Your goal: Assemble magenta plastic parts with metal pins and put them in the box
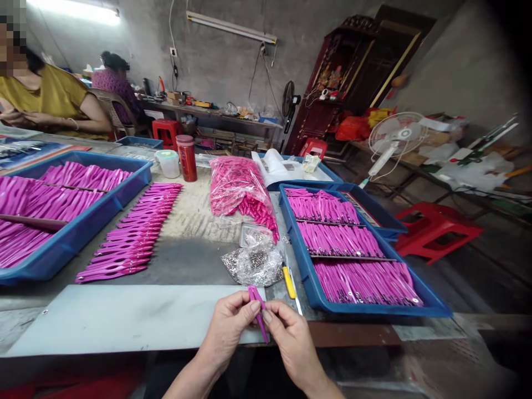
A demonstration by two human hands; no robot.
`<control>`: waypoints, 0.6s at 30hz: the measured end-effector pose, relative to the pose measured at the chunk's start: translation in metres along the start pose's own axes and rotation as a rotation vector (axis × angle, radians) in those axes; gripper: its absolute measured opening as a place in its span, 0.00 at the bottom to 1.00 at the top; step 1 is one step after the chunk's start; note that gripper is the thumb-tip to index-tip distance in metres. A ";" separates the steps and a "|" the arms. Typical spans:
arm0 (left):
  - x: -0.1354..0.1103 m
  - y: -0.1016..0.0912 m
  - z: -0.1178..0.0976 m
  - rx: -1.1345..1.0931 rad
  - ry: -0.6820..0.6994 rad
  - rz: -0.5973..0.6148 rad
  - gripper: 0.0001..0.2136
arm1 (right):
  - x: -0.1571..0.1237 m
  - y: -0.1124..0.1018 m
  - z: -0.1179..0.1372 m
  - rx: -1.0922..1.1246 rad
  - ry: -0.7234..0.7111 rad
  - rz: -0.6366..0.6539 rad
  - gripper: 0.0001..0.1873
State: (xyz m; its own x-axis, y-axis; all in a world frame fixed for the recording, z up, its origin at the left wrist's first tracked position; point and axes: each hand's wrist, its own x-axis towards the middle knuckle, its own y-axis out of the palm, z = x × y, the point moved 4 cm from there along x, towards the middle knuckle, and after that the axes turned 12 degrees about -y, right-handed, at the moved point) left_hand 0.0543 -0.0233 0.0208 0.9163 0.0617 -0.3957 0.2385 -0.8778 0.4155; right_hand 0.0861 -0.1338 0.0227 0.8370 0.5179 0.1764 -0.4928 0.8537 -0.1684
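Observation:
Between the fingertips of both hands is a slim purple plastic clip piece (260, 318), long and tapered, tilted over the table's front edge. My left hand (233, 317) pinches its upper left side, and my right hand (287, 328) grips it from the right. Just beyond my hands lies an opened clear plastic bag (260, 265) of small shiny metal parts. Next to it rests a yellow-handled tool (288, 281). A larger clear bag (239, 180) spills pink plastic pieces (257, 209). Further left, a row of purple clips (128, 233) lies side by side.
Blue trays (299, 266) of purple pieces flank the work area, another blue tray (45, 266) being at left. A white board (137, 316) lies along the front edge. Behind stand a red jar (187, 158) and a white tub (168, 164). A co-worker (54, 102) sits far left.

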 end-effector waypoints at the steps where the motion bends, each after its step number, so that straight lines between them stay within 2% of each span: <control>1: 0.000 0.000 0.000 -0.002 0.000 0.001 0.12 | 0.000 0.000 0.000 0.010 0.006 -0.003 0.15; 11: -0.001 0.002 0.000 -0.031 -0.005 0.003 0.12 | -0.002 0.002 0.000 0.073 0.050 -0.038 0.17; 18: -0.001 0.003 -0.001 -0.019 0.003 -0.029 0.12 | -0.002 0.003 -0.002 -0.022 0.033 -0.036 0.16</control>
State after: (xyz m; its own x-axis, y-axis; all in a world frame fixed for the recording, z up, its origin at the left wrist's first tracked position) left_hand 0.0544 -0.0251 0.0233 0.9099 0.0886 -0.4053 0.2713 -0.8662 0.4197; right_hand 0.0837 -0.1326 0.0200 0.8617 0.4847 0.1504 -0.4574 0.8701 -0.1836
